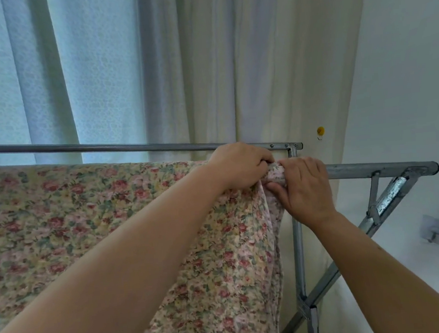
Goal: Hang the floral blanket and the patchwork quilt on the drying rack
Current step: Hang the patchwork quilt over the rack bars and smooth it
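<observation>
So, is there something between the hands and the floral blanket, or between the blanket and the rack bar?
Nothing visible. Both the left hand and right hand already grip the floral blanket at its corner, and it lies draped over the drying rack.

The blanket (85, 216) runs off the left and bottom edges and hides the bar under it. The left hand (239, 166) covers part of the far bar (106, 146). The rack (297, 239) legs are cut off below. The tiny yellow thing (320, 131) may be a hook.

Counted: one floral blanket (91, 216), one drying rack (381, 169), two hands, two wall hooks, two curtains.
</observation>
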`<action>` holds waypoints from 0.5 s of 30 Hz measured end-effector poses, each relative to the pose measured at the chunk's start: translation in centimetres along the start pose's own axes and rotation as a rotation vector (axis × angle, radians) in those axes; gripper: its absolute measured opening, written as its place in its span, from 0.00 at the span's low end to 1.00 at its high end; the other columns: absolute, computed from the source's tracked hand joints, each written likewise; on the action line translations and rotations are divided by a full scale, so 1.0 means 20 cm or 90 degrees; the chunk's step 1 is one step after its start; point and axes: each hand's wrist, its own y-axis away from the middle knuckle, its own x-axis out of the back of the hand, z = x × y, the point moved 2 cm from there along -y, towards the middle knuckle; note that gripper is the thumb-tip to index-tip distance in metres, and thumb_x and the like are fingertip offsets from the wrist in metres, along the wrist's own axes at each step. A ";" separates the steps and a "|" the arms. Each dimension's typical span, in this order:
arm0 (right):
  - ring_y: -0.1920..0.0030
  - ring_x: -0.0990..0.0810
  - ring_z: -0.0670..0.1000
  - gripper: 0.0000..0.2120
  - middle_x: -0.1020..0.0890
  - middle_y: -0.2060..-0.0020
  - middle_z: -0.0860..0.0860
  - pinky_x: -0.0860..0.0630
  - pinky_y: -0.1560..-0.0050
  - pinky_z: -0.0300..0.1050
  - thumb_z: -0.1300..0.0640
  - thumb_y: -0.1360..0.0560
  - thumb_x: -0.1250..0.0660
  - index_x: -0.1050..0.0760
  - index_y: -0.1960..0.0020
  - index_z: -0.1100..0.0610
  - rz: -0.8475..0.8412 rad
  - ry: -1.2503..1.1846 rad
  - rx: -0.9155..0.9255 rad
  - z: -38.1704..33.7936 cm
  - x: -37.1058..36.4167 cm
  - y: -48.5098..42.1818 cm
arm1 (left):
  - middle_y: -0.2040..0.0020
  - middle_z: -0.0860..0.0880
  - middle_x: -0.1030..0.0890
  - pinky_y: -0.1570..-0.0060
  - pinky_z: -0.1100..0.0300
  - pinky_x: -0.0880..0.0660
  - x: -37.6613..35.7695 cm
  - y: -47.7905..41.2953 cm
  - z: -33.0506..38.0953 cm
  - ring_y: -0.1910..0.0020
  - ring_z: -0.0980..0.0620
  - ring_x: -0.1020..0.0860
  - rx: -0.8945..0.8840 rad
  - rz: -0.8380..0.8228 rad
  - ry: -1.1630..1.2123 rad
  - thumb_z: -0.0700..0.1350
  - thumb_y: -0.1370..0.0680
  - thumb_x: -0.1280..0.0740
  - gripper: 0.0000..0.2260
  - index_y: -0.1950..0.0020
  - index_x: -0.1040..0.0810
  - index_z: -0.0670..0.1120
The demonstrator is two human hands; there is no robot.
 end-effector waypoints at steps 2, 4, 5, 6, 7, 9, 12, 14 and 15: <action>0.59 0.23 0.61 0.27 0.21 0.59 0.61 0.35 0.55 0.53 0.40 0.22 0.51 0.30 0.48 0.63 0.002 0.001 0.005 0.00 0.00 0.00 | 0.37 0.51 0.23 0.50 0.55 0.29 0.01 0.01 -0.02 0.42 0.48 0.25 0.014 0.000 -0.010 0.49 0.22 0.48 0.16 0.37 0.28 0.56; 0.60 0.23 0.61 0.26 0.21 0.59 0.61 0.35 0.55 0.53 0.39 0.22 0.52 0.32 0.47 0.63 0.005 0.004 0.012 0.00 0.00 0.00 | 0.38 0.52 0.23 0.54 0.57 0.31 0.02 0.03 -0.04 0.43 0.49 0.25 0.020 0.008 -0.013 0.48 0.22 0.48 0.16 0.38 0.27 0.57; 0.60 0.23 0.61 0.26 0.21 0.59 0.61 0.35 0.55 0.53 0.39 0.22 0.52 0.33 0.47 0.63 0.008 0.004 0.017 0.00 0.00 0.00 | 0.39 0.52 0.22 0.55 0.57 0.32 0.03 0.04 -0.05 0.44 0.49 0.25 0.022 0.010 -0.016 0.48 0.22 0.48 0.16 0.38 0.27 0.58; 0.59 0.23 0.61 0.26 0.21 0.59 0.62 0.35 0.55 0.53 0.39 0.23 0.52 0.33 0.47 0.63 0.012 0.004 0.019 0.00 0.00 0.00 | 0.39 0.52 0.22 0.55 0.57 0.31 0.03 0.05 -0.07 0.44 0.49 0.25 0.024 0.010 -0.017 0.47 0.22 0.48 0.17 0.39 0.27 0.58; 0.59 0.23 0.61 0.26 0.21 0.59 0.62 0.35 0.55 0.53 0.39 0.23 0.51 0.33 0.47 0.63 0.015 0.002 0.019 0.01 -0.01 0.00 | 0.39 0.53 0.22 0.53 0.57 0.30 0.04 0.07 -0.09 0.44 0.49 0.25 0.029 0.010 -0.017 0.46 0.23 0.48 0.17 0.39 0.26 0.58; 0.59 0.23 0.61 0.26 0.21 0.58 0.61 0.35 0.55 0.53 0.39 0.23 0.52 0.33 0.46 0.62 0.020 0.000 0.018 0.00 -0.01 0.00 | 0.39 0.53 0.22 0.49 0.54 0.27 0.08 0.11 -0.14 0.43 0.50 0.25 0.045 0.010 -0.021 0.45 0.23 0.47 0.17 0.41 0.25 0.59; 0.59 0.23 0.61 0.26 0.21 0.58 0.61 0.35 0.54 0.52 0.39 0.22 0.52 0.33 0.46 0.62 0.024 0.004 0.019 0.00 -0.01 0.00 | 0.40 0.54 0.21 0.47 0.54 0.26 0.14 0.17 -0.22 0.44 0.50 0.25 0.086 0.003 -0.003 0.42 0.24 0.46 0.17 0.45 0.22 0.58; 0.59 0.23 0.61 0.26 0.21 0.58 0.62 0.35 0.54 0.52 0.39 0.22 0.52 0.33 0.46 0.63 0.024 0.004 0.013 0.00 -0.01 0.00 | 0.41 0.54 0.21 0.48 0.55 0.26 0.16 0.21 -0.27 0.47 0.52 0.24 0.118 -0.003 0.067 0.40 0.24 0.46 0.18 0.47 0.20 0.57; 0.58 0.23 0.61 0.27 0.21 0.58 0.62 0.35 0.54 0.52 0.39 0.22 0.52 0.33 0.46 0.63 0.022 0.001 0.007 0.00 -0.01 0.00 | 0.40 0.54 0.21 0.49 0.57 0.27 0.16 0.22 -0.27 0.47 0.52 0.25 0.125 -0.011 0.086 0.40 0.24 0.46 0.18 0.47 0.20 0.56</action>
